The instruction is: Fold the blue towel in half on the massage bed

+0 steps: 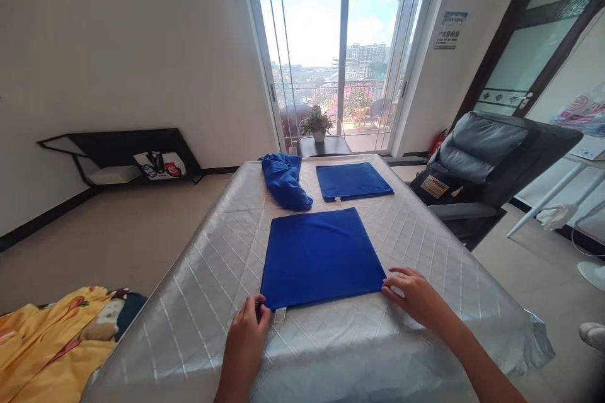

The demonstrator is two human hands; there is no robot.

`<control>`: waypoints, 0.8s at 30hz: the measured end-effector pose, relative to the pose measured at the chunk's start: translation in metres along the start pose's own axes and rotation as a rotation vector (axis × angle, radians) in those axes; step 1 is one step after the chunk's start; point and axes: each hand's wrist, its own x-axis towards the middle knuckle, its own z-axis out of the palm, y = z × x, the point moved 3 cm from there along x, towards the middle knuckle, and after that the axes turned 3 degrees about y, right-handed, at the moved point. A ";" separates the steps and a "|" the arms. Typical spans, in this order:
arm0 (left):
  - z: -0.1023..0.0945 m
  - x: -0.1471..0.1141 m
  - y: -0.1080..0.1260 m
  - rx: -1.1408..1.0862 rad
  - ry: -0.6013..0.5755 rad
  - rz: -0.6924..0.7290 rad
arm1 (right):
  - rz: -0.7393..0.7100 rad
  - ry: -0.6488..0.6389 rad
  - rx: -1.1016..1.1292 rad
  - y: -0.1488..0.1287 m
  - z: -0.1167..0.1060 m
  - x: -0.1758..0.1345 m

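A flat blue cushion cover [324, 258] lies spread out on the silver quilted table cover [222, 264], with a small white tag at its near edge. My left hand [248, 330] pinches its near left corner between thumb and fingers. At the near right corner, my right hand [412, 295] holds the edge with thumb and index finger, its other fingers loosely raised. Farther back lies a second flat blue cushion cover [354, 181], also tagged. To its left is a crumpled blue cloth [286, 182].
A black leather armchair [491, 151] with a dark bag on it stands to the right. Yellow patterned fabric [51, 340] lies at the lower left. Beyond the table, a potted plant [319, 126] sits on a small dark table before the glass door. A black rack [127, 148] stands by the left wall.
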 end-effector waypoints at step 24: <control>0.064 -0.005 0.126 0.138 -0.042 0.721 | 0.160 -0.098 -0.223 -0.013 0.077 0.043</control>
